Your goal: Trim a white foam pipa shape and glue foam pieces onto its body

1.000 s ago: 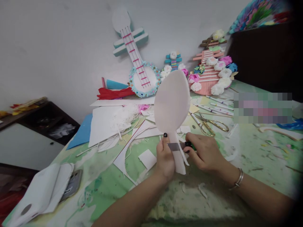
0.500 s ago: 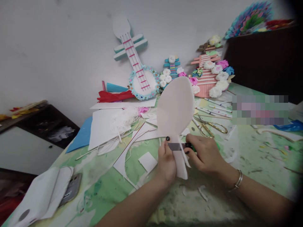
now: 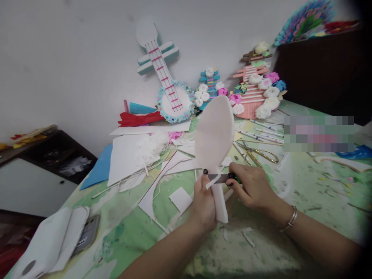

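White paddle-shaped piece [image 3: 215,131] near upright, left of gold scissors [image 3: 255,149]. Left hand [image 3: 205,203] wraps stem [image 3: 221,203], thumb near neck; other fingers mostly hidden from me, can't tell spread. Right hand [image 3: 254,188], just below scissors in my view, pinches knife [image 3: 215,178] by handle; blade crosses stem, thin strip [image 3: 213,182] curled over it. I judge piece light, stiff, easily dented, neck fragile. I'd grip lower stem, thumb clear of edge.

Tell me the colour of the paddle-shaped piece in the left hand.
The paddle-shaped piece is plain off-white; it shows best in the head view.
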The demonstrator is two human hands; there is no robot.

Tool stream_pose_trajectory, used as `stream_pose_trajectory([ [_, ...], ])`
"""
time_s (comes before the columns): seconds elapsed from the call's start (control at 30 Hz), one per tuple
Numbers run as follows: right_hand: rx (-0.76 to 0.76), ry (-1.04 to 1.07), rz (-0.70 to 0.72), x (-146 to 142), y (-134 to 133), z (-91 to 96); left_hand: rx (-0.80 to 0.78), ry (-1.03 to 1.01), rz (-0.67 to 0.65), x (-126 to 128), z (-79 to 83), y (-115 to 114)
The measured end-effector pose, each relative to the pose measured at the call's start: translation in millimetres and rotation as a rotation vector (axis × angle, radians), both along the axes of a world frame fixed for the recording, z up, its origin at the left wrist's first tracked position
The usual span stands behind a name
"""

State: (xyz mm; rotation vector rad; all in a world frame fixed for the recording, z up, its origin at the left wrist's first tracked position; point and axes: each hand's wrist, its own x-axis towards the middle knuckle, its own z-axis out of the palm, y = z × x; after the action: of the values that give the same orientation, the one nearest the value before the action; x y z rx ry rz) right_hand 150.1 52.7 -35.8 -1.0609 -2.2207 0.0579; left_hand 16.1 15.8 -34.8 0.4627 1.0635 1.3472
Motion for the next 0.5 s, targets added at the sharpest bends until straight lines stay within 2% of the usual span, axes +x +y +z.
stream_pose_trajectory([
  [0.17,0.016,-0.019,-0.025,0.8,2.0,-1.3,-0.013,-0.058,-0.006,1.0,9.3,-0.6],
  [0.37,0.025,-0.027,-0.045,1.9,3.5,-1.4,-0.038,-0.081,-0.061,-0.2,10.1,-2.1],
  [0.5,0.039,-0.022,-0.098,6.5,9.0,-1.4,0.000,-0.091,-0.046,-2.4,13.2,-3.2],
])
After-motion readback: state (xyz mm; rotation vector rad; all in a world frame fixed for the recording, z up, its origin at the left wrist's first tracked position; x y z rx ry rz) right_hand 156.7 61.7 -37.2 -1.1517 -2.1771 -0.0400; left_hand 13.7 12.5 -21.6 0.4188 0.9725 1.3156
